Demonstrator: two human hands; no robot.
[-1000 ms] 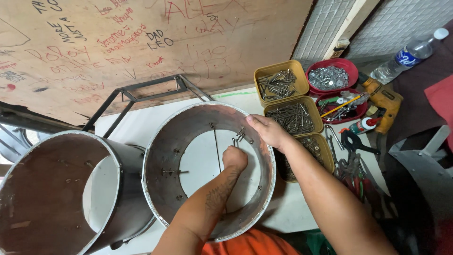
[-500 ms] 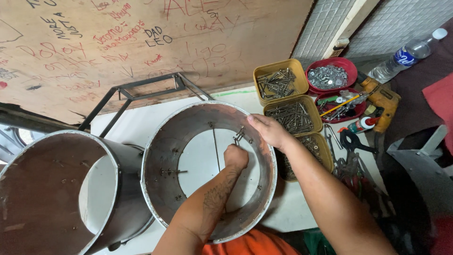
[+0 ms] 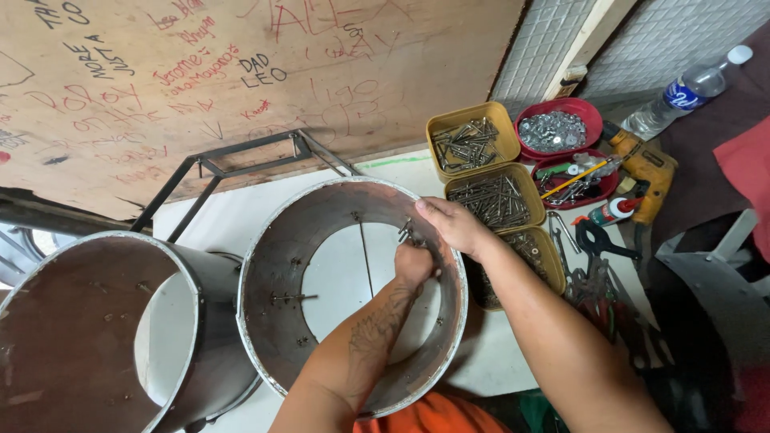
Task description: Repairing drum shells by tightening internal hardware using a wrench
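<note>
Working both hands at one spot on the rim of the open metal drum shell (image 3: 353,297): left hand (image 3: 415,263) reaching down inside the shell, fist curled against the inner wall, fingers closed around something too small to make out; right hand (image 3: 453,226) draped over the top edge from outside, fingertips pinching a small metal fitting (image 3: 407,232) right at the rim, directly above the left fist. Judging the step as seating hardware through the wall, so best done by keeping the inside hand square behind the hole and the outside fingers steady on the fitting, turning slowly, not letting the piece tilt (hard to tell how far in it already sits). Worth minding the bolts poking inward from the shell wall, one long one (image 3: 293,298) well to the left of the left forearm, more studs dotted around the ring near the elbow. Just beyond the right hand, three yellow trays of screws (image 3: 493,196) in a row, the nearest almost touching the right wrist; easy to knock with the forearm. Farther out to the right, red bowls of washers (image 3: 559,128), a yellow drill (image 3: 646,164), pliers (image 3: 597,240), a small tube (image 3: 613,211), a plastic bottle (image 3: 682,92). To the left of both arms, a second drum shell (image 3: 104,329) touching or nearly touching the first, and a black metal frame (image 3: 241,160) beyond it, leaning toward the scribbled plywood board (image 3: 241,72) ahead.
</note>
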